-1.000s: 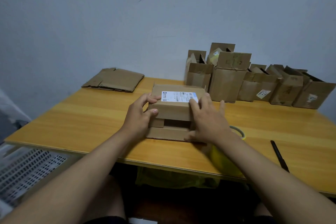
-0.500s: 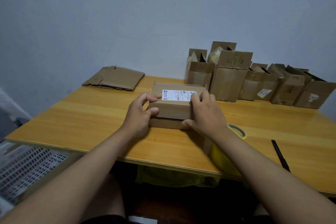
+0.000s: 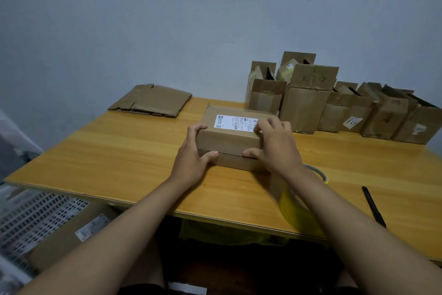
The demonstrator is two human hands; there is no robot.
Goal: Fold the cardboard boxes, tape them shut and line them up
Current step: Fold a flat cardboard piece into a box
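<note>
A: What's biggest here?
B: The wooden table (image 3: 107,156). Along its far edge by the wall stands a row of open boxes (image 3: 334,108), with flattened cardboard (image 3: 153,101) at far left.

A: And the box in work?
B: The labelled box (image 3: 229,136) sits mid-table. The left hand (image 3: 191,158) grips its left end, fingers curled over the top; the right hand (image 3: 277,146) grips the right end likewise.

A: Smaller things?
B: A tape roll (image 3: 318,172) near the right wrist, and a black pen (image 3: 373,206) well to the right.

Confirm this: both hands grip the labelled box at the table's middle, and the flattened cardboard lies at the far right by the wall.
Wrong side. The head view shows the flattened cardboard at the far left by the wall; the right holds upright open boxes. The left hand and right hand do grip the labelled box.
</note>
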